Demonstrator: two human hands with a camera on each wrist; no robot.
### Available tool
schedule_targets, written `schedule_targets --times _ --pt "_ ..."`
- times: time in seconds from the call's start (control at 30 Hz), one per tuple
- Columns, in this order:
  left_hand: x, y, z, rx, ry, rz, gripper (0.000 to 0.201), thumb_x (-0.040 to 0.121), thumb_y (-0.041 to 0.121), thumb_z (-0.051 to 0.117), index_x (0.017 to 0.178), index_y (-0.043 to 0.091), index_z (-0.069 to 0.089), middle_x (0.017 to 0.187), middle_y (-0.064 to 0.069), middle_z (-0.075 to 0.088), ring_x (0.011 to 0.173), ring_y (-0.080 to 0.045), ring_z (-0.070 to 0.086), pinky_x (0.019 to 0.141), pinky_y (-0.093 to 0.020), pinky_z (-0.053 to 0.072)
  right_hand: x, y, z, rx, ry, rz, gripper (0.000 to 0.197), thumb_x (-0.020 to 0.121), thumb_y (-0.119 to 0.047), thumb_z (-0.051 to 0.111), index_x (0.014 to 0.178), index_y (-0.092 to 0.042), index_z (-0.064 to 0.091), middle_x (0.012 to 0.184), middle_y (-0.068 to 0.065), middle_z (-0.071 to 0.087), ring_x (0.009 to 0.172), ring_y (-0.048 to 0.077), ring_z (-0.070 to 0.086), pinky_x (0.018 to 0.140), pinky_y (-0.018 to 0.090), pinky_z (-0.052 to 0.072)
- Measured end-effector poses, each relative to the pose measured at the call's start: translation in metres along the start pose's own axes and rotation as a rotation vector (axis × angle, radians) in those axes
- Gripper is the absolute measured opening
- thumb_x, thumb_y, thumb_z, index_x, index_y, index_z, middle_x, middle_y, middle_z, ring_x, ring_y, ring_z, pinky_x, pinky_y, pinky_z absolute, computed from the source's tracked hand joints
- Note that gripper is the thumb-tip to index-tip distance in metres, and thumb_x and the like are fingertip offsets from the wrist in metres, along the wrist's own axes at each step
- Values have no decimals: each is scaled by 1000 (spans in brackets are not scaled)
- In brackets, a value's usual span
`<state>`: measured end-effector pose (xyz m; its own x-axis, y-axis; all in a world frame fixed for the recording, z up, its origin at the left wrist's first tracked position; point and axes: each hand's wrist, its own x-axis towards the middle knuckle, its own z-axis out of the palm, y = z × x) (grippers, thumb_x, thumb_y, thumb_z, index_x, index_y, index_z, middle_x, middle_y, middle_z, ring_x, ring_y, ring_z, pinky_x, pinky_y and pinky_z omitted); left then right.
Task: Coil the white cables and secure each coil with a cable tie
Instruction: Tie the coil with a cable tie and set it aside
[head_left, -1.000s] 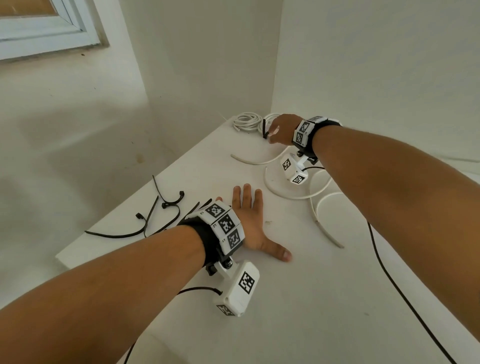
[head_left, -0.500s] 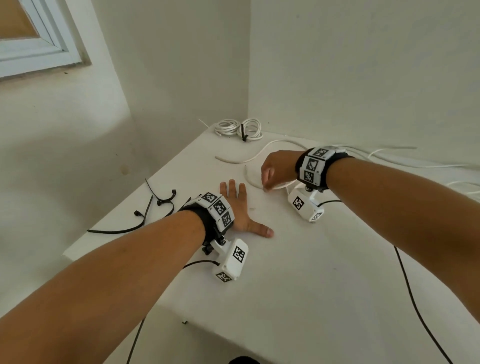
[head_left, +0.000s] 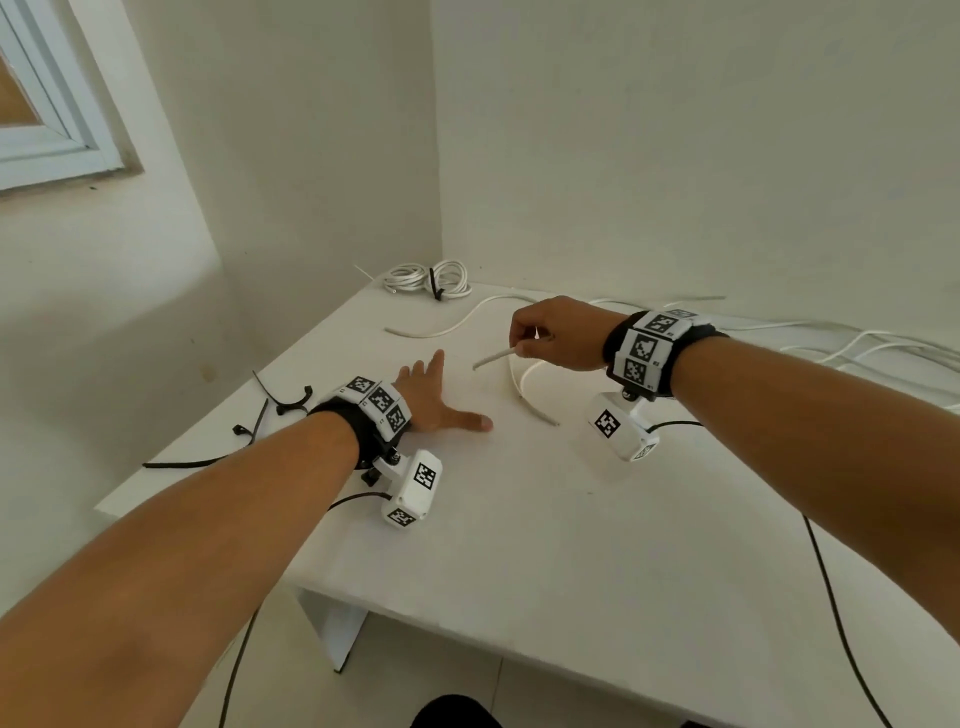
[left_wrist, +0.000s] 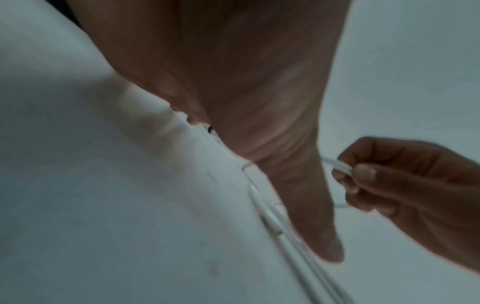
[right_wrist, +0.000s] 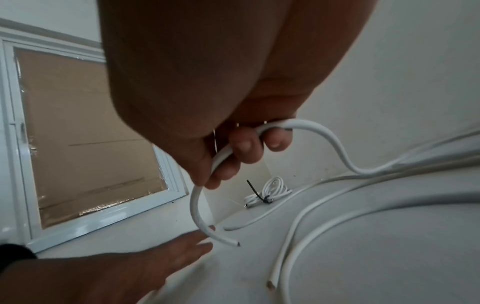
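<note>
White walls corner a white table (head_left: 545, 545) as I watch through the head camera: my right hand (head_left: 558, 332) now hovers above the middle of the tabletop, thumb and curled fingers pinching a loose cable (head_left: 496, 356) just behind its cut end. A second ago that hand was at the far corner beside the tied coil (head_left: 428, 278); it has since drawn back toward me and lifted the cable end clear of the surface. My left hand (head_left: 434, 397) has not moved, palm down and fingers spread flat on the table, holding nothing. The right wrist view shows the cable (right_wrist: 205, 214) curving down from the pinch, its tip near the left fingertips. Black ties (head_left: 270, 410) lie by the left edge. More white cables (head_left: 831, 353) trail loose to the right. One coil looks finished; I judge the next is just starting.
</note>
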<state>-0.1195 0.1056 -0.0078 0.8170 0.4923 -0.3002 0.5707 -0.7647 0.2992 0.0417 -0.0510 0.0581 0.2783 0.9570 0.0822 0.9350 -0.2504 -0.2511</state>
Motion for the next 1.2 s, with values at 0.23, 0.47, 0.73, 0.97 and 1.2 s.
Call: schedule_targets --times 0.23,0.47,0.73,0.97,1.2 --pt "-26 67 -16 -358 178 411 24 98 47 53 92 28 66 89 10 65 84 -13 58 73 -26 41 -50 6 -17 70 74 -2 9 97 -28 59 98 -22 66 79 -18 56 70 -1 50 63 11 34" --pt "-44 126 4 -805 44 510 38 106 29 40 77 11 56 53 7 36 48 -11 31 48 -24 29 -105 26 -38 248 183 63 11 93 -31 67 90 -21 70 75 -9 64 64 -1 53 68 20 46" --pt "-73 184 25 -1235 -393 547 45 106 35 33 63 22 35 51 9 18 48 -10 9 45 -23 10 -165 49 -76 398 322 127 31 71 -36 87 76 -12 69 72 12 66 63 13 50 65 31 42" --pt "-99 221 32 -1283 -594 645 47 93 44 41 51 24 33 53 6 10 48 -12 5 44 -24 9 -201 68 -93 418 410 151 43 64 -42 87 73 -6 66 65 6 58 59 14 44 60 27 37" --pt "-108 232 36 -1440 -557 800 50 102 40 32 54 25 38 52 7 13 46 -11 7 42 -22 12 -221 92 -95 458 534 197 37 78 -41 79 84 -6 70 76 15 64 67 17 58 67 25 52"
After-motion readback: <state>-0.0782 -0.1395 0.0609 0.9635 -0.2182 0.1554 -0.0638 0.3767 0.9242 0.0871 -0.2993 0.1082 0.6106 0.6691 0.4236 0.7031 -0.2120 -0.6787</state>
